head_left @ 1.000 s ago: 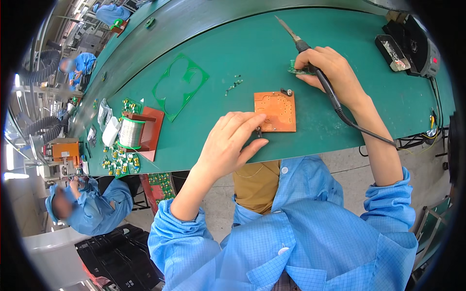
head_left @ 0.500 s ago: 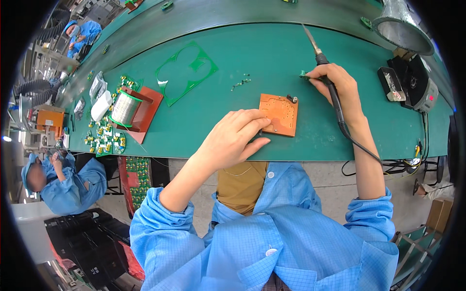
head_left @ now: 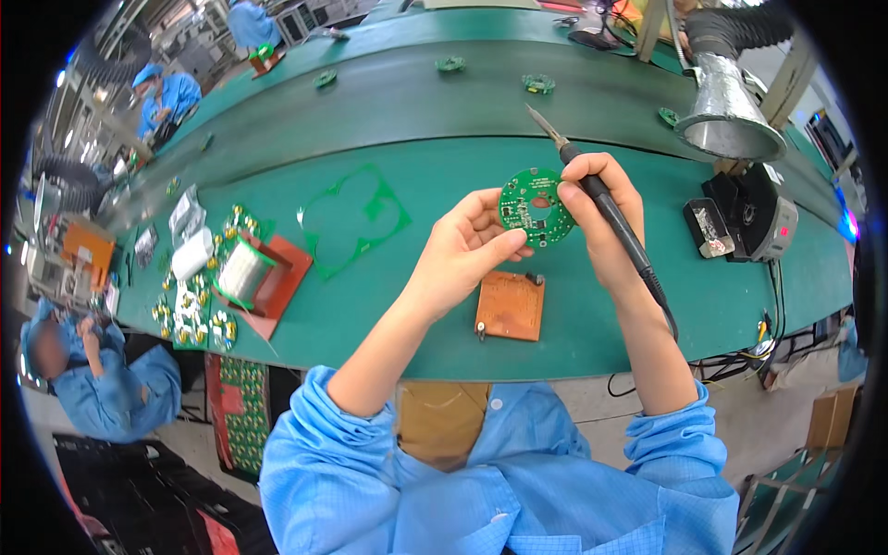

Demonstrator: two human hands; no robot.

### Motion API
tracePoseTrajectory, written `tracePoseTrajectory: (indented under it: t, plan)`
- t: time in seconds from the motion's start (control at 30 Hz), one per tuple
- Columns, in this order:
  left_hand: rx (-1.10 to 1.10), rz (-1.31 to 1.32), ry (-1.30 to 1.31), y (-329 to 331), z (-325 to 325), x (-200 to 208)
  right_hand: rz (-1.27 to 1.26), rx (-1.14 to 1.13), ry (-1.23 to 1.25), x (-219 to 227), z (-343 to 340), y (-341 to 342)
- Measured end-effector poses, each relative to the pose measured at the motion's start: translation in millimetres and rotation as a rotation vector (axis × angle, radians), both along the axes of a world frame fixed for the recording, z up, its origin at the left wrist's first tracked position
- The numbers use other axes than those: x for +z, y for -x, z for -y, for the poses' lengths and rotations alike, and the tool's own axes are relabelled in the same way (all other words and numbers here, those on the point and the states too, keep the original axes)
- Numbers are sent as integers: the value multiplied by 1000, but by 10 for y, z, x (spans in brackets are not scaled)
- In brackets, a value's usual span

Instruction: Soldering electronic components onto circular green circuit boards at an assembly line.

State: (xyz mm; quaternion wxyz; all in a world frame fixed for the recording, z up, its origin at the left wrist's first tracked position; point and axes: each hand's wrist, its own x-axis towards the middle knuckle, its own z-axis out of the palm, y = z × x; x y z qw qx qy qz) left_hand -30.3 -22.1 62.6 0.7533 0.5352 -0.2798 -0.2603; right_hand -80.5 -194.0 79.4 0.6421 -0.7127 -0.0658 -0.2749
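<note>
My left hand (head_left: 453,248) pinches the left edge of a round green circuit board (head_left: 514,211), thumb in front and fingers behind. The board is raised above the bench, its face with a central hole turned toward me. My right hand (head_left: 606,222) grips a soldering iron (head_left: 618,211) with its tip angled up and away to the left. Its thumb and fingertips also touch the board's right edge. Below the board, an orange-brown square fixture (head_left: 511,311) lies flat on the green bench, with small metal parts at two corners.
A solder wire spool (head_left: 245,273) on a red-brown stand is at left, beside several small boards (head_left: 192,310). A thin green cut-out frame (head_left: 393,231) lies behind it. At right are a black soldering station (head_left: 763,217) and a metal fume funnel (head_left: 731,120). Boards (head_left: 537,84) sit along the dark conveyor (head_left: 398,97).
My left hand has left the fixture and now holds the round board. My right hand has come inward with the iron to the board's edge. The view has tilted up, showing more conveyor.
</note>
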Motion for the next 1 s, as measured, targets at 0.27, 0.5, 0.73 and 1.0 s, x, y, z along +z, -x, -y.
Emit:
tracePoseTrajectory:
  t: [0.27,0.5,0.73,1.0]
  plan:
    - [-90,-147,199,-169,11,-145,19,160,-351,-116,117,45]
    - [-175,-167,350,-165,-38,-203,37,205,-382,-182,109,43]
    - [-152,-162,356,-127,-37,-233,10,139,-307,-173,43,68]
    - [-131,-153,346,-137,-30,-247,-8,146,-289,-176,64,66]
